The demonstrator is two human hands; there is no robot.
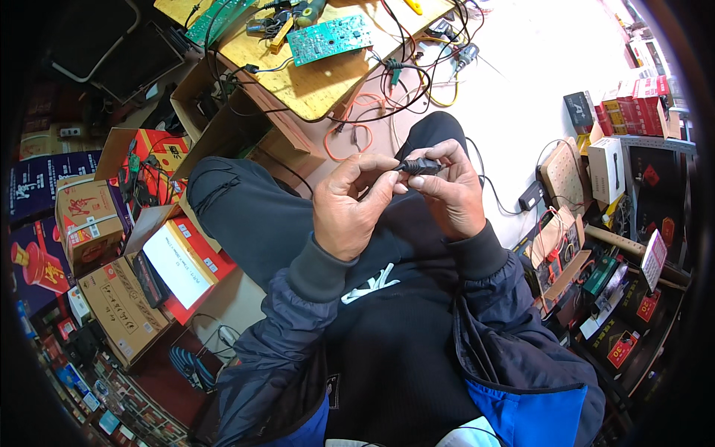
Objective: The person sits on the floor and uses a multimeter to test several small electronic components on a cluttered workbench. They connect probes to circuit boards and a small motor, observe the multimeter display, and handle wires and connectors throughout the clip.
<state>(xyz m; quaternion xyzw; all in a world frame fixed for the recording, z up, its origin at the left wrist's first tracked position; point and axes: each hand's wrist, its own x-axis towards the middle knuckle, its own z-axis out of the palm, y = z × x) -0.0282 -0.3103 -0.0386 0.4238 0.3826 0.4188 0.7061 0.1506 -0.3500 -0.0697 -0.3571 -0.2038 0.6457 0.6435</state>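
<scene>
Above my lap, both hands meet at a black cable connector [421,166], a plug-like piece with a thick body and a thinner end. My right hand [453,195] grips the thick body between thumb and fingers. The narrow end is pinched by the thumb and forefinger of my left hand [348,203]. The connector lies roughly level, pointing from one hand to the other. Its exact kind is too small to make out, and my fingers hide part of it.
Ahead stands a yellow-topped table [313,93] bearing a green circuit board [329,40], tools and tangled black cables. An orange cord [363,141] hangs near its corner. Cardboard boxes [123,309] are stacked at left. On the right are a black adapter [531,195] and a white box [606,170].
</scene>
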